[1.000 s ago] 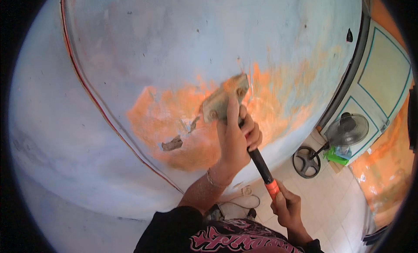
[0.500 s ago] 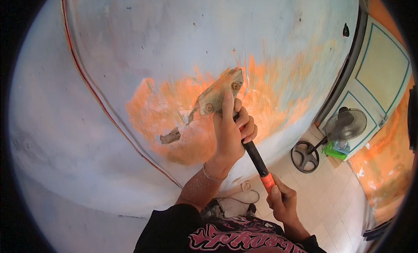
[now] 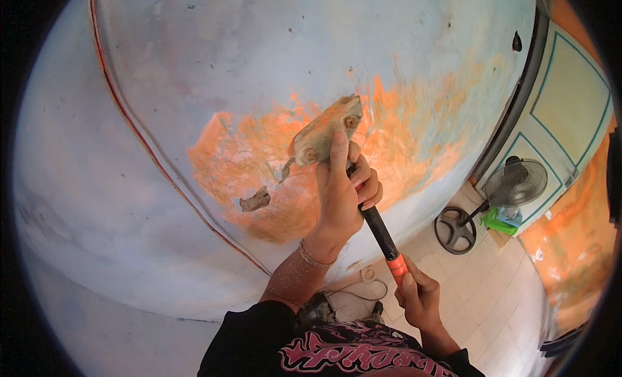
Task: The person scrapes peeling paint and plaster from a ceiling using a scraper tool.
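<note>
A scraper (image 3: 328,132) with a wide, dusty head and two round screw heads lies against the wall (image 3: 214,59). Its black handle (image 3: 379,233) slants down to the right and has an orange band. My left hand (image 3: 343,195) is closed round the handle just below the head, one finger stretched onto the head's face. Lower down, my right hand (image 3: 418,291) wraps the handle at the orange band. Around the head the pale blue paint is scraped off, leaving an orange patch (image 3: 227,156). A rough grey hole (image 3: 255,199) shows in that patch, left of the scraper. The blade's edge is hidden.
A red-brown cable (image 3: 146,143) runs down the wall on the left. On the tiled floor (image 3: 479,299) at right stands a black fan (image 3: 515,182) near a green item (image 3: 497,220). A thin cord (image 3: 382,283) lies by my body. Beyond is a pale panel (image 3: 570,98).
The scraper head has slid slightly up the wall, with both hands keeping their hold. The whole view has shifted a little.
</note>
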`<action>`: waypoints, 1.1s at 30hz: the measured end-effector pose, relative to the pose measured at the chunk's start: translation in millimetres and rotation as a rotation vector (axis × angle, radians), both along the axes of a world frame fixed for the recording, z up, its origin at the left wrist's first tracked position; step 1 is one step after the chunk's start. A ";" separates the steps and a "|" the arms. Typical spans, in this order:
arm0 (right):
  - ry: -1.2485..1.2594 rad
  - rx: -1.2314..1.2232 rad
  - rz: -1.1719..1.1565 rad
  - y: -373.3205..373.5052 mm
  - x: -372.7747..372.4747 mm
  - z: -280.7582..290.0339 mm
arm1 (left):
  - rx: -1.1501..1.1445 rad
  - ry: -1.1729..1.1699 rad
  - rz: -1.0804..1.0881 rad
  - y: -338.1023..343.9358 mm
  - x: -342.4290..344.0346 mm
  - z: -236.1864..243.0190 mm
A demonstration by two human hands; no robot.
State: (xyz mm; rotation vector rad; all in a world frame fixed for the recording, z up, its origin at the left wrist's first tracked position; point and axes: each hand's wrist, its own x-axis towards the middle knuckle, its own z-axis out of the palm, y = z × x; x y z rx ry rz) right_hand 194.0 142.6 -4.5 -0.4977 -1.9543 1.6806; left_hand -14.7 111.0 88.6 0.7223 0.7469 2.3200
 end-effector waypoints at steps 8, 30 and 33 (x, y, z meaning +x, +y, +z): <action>-0.009 0.067 -0.008 4.1 -2.5 4.5 | 0.009 -0.016 -0.024 0.6 1.0 7.3; 0.011 0.093 -0.045 6.9 -2.1 13.7 | 0.024 -0.091 -0.014 -0.5 3.8 11.4; 0.039 0.047 0.004 10.8 -8.4 14.5 | 0.053 -0.067 0.017 -4.6 2.7 21.6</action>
